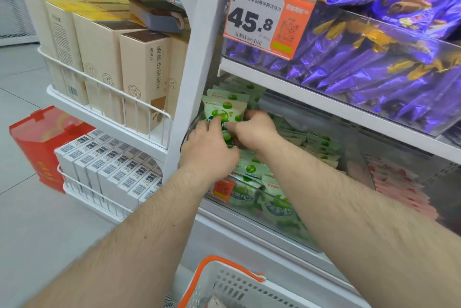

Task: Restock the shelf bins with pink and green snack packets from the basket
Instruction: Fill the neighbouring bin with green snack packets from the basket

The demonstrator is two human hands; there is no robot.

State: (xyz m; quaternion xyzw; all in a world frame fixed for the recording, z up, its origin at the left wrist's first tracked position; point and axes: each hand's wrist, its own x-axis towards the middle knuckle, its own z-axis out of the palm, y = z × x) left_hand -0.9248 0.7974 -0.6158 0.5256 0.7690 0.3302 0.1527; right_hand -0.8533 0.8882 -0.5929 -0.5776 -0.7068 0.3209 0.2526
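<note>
Green packets (222, 114) gripped by fingers of left hand (208, 149) and right hand (257, 130) inside clear bin (309, 230), pink packets (399, 190) alongside, purple bags (374, 58) shelved overhead, price tag (262, 18) above, basket (224, 285) below.

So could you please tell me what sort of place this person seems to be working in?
Most likely a shop aisle. An orange and white price tag reading 45.8 hangs on a clear bin of purple snack packets, both hands handle green and white snack packets, and a white plastic basket with orange handle waits below.

Purple packets (374, 58), beige boxes (139, 78)
</note>
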